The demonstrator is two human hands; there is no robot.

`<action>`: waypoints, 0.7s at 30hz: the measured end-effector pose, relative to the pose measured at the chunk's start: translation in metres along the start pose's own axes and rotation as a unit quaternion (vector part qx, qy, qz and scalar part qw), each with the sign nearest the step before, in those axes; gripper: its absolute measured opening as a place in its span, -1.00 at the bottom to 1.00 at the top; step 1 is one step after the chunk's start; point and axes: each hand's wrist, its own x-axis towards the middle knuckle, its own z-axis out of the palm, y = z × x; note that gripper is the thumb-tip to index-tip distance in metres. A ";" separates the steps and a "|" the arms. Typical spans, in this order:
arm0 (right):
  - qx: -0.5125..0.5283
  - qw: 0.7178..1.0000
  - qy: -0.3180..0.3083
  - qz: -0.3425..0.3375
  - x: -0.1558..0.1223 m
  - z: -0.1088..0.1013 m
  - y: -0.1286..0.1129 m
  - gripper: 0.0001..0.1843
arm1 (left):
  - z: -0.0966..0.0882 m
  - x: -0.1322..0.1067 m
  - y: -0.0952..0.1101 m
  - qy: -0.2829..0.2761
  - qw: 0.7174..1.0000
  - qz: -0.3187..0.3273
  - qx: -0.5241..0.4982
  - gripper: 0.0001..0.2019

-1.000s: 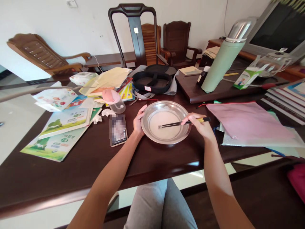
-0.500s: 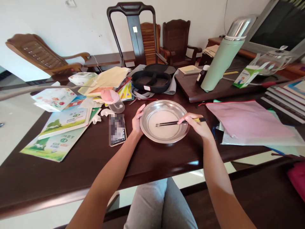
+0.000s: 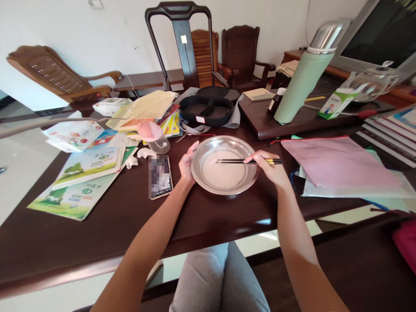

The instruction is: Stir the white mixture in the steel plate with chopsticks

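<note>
A round steel plate (image 3: pixel 208 184) with a pale whitish layer in its bottom sits on the dark wooden table (image 3: pixel 97 234) in front of me. My left hand (image 3: pixel 186 164) grips the plate's left rim, thumb on the edge. My right hand (image 3: pixel 270 167) is closed on a pair of dark chopsticks (image 3: pixel 237 161) with yellow ends. The chopsticks lie nearly level over the plate, tips pointing left above its upper middle.
A phone (image 3: pixel 160 177) lies just left of the plate, with a pink-lidded cup (image 3: pixel 154 136), books and papers (image 3: pixel 87 167) beyond. A black bag (image 3: pixel 208 108) is behind the plate. Pink and white folders (image 3: pixel 338 167), a green flask (image 3: pixel 300 86) and stacked books are at the right.
The chopstick tips have swung from the plate's lower middle up toward its far side and now lie flatter. My left hand has stayed on the rim.
</note>
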 end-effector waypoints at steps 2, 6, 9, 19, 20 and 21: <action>0.015 0.998 0.065 -0.001 0.001 -0.003 0.004 -0.32 | 0.001 -0.001 0.000 -0.005 1.000 0.008 -0.003 -0.35; 0.070 0.992 0.104 0.005 -0.001 -0.006 0.011 -0.29 | 0.004 -0.002 0.001 -0.003 1.000 0.011 -0.001 -0.37; 0.052 0.998 0.012 0.016 -0.001 -0.003 0.006 -0.31 | 0.004 -0.002 0.001 0.003 1.000 0.007 0.006 -0.39; 0.073 0.993 0.087 0.000 -0.002 -0.006 0.009 -0.28 | 0.003 -0.003 0.002 -0.017 0.999 0.010 0.033 -0.41; 0.075 0.996 0.055 0.004 -0.002 -0.005 0.008 -0.29 | 0.003 -0.003 0.001 -0.017 0.999 0.009 0.036 -0.40; 0.069 0.997 0.020 0.007 -0.002 -0.003 0.006 -0.30 | 0.002 -0.003 0.001 -0.018 0.999 0.009 0.039 -0.38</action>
